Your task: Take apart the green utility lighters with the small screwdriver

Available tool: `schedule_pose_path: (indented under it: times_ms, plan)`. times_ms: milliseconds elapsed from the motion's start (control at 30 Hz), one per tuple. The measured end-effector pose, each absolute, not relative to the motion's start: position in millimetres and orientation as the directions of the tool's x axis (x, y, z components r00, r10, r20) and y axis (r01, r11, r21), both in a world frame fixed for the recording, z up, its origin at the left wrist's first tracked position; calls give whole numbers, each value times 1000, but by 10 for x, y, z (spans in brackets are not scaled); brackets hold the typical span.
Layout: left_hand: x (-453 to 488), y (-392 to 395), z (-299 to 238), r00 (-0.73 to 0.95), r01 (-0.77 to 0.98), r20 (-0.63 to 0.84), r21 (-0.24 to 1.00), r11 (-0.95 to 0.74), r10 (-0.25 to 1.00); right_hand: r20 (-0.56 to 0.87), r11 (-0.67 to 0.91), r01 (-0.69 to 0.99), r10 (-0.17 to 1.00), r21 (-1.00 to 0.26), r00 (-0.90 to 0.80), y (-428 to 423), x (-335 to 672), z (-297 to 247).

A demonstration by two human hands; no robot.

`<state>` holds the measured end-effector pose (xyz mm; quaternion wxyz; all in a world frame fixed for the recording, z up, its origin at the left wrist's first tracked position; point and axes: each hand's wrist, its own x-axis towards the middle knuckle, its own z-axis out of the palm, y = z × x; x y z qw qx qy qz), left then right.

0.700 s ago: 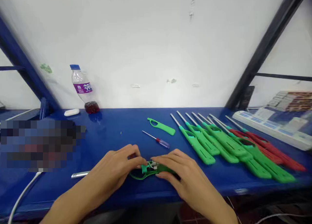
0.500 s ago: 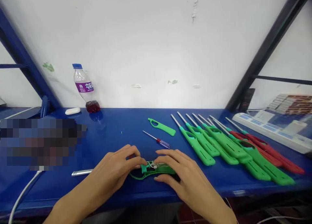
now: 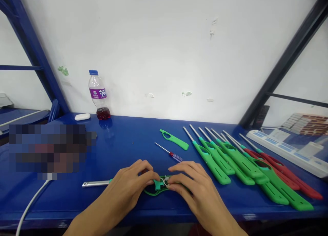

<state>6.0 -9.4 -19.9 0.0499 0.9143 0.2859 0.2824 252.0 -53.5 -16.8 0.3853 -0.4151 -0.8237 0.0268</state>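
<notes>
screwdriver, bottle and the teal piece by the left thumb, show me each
Screwdriver (image 3: pixel 172 155): head view, red part of the handle
Bottle (image 3: pixel 98 93): head view, purple label
Teal piece (image 3: pixel 157 185): head view, its exposed face

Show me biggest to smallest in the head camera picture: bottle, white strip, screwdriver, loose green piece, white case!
1. White strip
2. Bottle
3. Loose green piece and screwdriver: about equally long, so I won't rank them
4. White case

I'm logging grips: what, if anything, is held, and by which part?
An opened green lighter: the left hand holds it near the teal piece, and the right hand pinches beside the white wires; the exact part gripped is hidden.
</notes>
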Motion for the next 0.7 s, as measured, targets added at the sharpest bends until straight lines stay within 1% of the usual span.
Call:
schedule_pose_path:
  times_ms: [133,267,433,567,700]
  plan:
    - [72,-81,-229,650,494,496,299,-816,576,619,668,641,697,-378,-361,-543,2486,-195]
    - [78,-81,-241,629,499,539,274,-822,561,643,675,634,684,-378,-345,-538,2441,-232]
    - [93,-107,-231,600,523,579,239,-818,552,690,671,677,644,-302,-330,-521,2389,-259]
    - [94,-103,-245,602,504,598,229,-833,529,730,640,732,614,-236,-301,-525,2347,-269]
    - [95,-106,-244,596,500,601,241,-832,532,732,620,737,629,-269,-263,-529,2322,-277]
